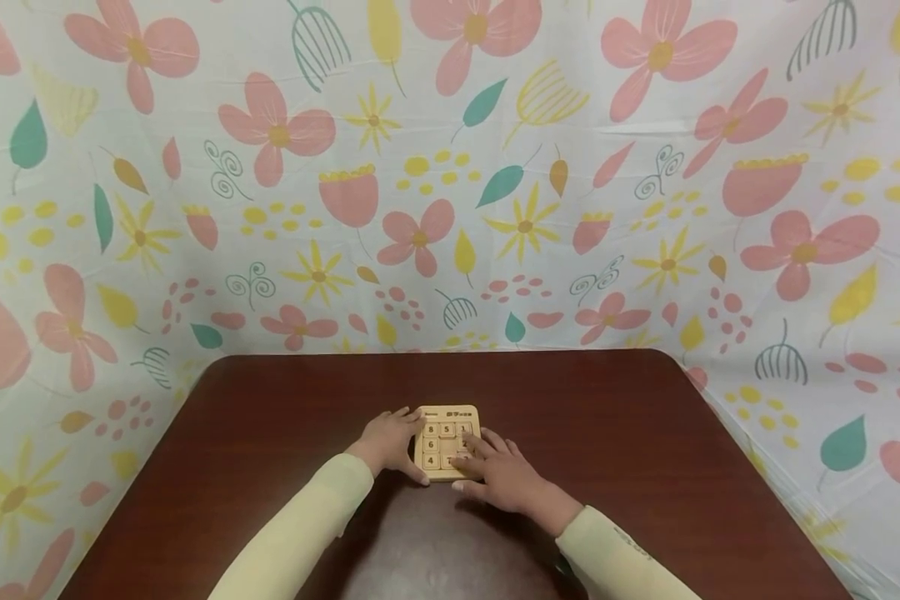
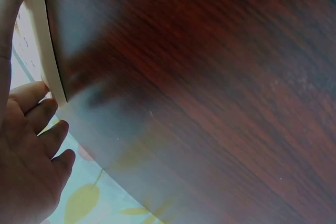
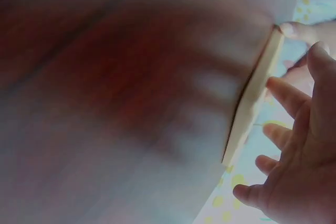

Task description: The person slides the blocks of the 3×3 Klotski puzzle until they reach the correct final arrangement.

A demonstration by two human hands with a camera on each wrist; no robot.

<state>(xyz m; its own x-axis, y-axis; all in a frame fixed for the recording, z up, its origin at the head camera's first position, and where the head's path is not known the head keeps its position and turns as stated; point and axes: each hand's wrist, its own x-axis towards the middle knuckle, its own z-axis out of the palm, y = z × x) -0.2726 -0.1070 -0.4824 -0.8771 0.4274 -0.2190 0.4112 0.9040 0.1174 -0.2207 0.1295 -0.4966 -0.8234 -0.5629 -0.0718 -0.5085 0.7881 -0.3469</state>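
Note:
A pale wooden number sliding puzzle (image 1: 439,473) lies flat on the dark table, its square tiles printed with black digits and a gap near the middle. My left hand (image 1: 390,442) holds it along the left side, thumb at the near corner and index finger near the far corner. In the left wrist view, the left hand's (image 2: 31,150) other fingers are loosely bent beside the frame. From the right, my right hand (image 1: 506,475) reaches over the board with fingers extended, fingertips on the right-hand tiles and covering some of them. In the right wrist view, the right index fingertip overlaps the board's edge (image 3: 252,103).
The dark red-brown wooden table (image 1: 607,417) has rounded far corners and a glossy patch near its front. Behind and at both sides hangs a white cloth (image 1: 435,183) with pink, yellow and green flowers and leaves. Pale yellow sleeves (image 1: 300,525) cover both forearms.

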